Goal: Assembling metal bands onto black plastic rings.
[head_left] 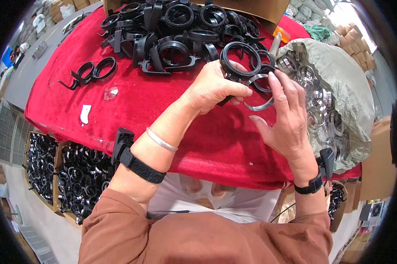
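Near the surface's right edge, the left hand (pixel 216 86) clamps a black plastic ring (pixel 240 59); the right hand (pixel 286 119), fingers apart, pinches a metal band (pixel 257 105) that could slip and misseat.

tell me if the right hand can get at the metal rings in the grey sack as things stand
Probably yes. The right hand is just beside the open grey sack, whose metal rings lie uncovered, though its fingers are on a metal ring at the black ring in the left hand.

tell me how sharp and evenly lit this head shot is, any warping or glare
Head view: hands and black ring sharp at centre; fisheye bends the red table edge and blackens the corners; daylight blows out the top right; small glints on the metal rings in the sack.
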Available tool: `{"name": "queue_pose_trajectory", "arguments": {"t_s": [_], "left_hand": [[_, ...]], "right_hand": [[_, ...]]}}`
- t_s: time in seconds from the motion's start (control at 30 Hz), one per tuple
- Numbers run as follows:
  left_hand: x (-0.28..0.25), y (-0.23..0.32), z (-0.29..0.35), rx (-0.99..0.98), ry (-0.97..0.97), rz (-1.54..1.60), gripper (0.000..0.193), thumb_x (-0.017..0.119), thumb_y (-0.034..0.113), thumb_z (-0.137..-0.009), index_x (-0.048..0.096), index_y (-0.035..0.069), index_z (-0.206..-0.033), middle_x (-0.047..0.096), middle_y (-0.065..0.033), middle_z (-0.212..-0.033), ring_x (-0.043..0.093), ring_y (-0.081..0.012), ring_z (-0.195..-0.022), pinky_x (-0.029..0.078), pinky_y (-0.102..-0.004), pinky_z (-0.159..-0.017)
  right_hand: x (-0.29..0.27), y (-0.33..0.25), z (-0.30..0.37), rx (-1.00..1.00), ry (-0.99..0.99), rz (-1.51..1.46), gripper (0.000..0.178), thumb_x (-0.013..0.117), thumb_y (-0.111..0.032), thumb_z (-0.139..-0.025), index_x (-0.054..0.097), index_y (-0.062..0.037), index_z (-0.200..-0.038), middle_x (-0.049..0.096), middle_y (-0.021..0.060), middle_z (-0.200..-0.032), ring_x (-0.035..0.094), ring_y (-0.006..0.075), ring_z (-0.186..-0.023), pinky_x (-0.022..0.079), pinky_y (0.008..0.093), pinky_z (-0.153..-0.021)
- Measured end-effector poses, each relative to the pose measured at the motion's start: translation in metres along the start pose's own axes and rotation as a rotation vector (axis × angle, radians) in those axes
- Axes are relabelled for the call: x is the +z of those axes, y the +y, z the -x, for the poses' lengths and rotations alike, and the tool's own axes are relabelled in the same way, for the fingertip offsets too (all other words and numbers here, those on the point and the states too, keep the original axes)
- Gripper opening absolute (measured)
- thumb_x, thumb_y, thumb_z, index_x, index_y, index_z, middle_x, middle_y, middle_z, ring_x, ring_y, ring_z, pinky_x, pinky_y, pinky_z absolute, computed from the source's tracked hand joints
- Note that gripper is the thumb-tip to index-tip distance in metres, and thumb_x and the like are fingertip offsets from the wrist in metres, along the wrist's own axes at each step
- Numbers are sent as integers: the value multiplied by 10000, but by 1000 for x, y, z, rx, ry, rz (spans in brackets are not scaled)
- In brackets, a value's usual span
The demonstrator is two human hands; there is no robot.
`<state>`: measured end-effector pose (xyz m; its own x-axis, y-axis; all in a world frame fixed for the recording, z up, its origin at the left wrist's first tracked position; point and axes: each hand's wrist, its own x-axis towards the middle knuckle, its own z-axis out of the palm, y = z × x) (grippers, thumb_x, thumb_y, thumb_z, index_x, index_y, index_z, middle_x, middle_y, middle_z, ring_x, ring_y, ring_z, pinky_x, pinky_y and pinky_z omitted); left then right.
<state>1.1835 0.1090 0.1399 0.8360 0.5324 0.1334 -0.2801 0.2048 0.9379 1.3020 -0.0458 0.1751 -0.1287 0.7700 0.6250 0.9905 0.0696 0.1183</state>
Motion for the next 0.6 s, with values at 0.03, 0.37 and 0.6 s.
{"name": "queue_pose_trajectory", "arguments": {"t_s": [0.03, 0.37, 0.6], "left_hand": [[0, 0, 0, 3, 1, 1, 379, 749, -11, -670, 568, -6, -1004, 591, -44, -733, 553, -117, -568, 437, -245, -472], [0, -1, -1, 20, 7, 51, 302, 745, 103, -736, 607, 9, -988, 615, -33, -735, 562, -92, -562, 440, -216, -468], [-1, -8, -3, -154, -39, 110, 247, 724, 163, -757, 635, 34, -948, 637, -37, -744, 556, -93, -518, 440, -215, -459]], "right_hand": [[3, 1, -1, -3, 0, 1, 805, 783, -72, -550, 463, -7, -1286, 498, 198, -1214, 493, 360, -1093, 410, 416, -958], [16, 2, 1, 70, -5, -134, 742, 740, -23, -600, 452, 9, -1283, 486, 202, -1199, 498, 351, -1114, 420, 419, -971], [38, 5, 12, 273, 227, -1136, 761, 701, 67, -634, 330, 9, -1296, 431, 151, -1283, 455, 249, -1218, 375, 396, -1050]]}}
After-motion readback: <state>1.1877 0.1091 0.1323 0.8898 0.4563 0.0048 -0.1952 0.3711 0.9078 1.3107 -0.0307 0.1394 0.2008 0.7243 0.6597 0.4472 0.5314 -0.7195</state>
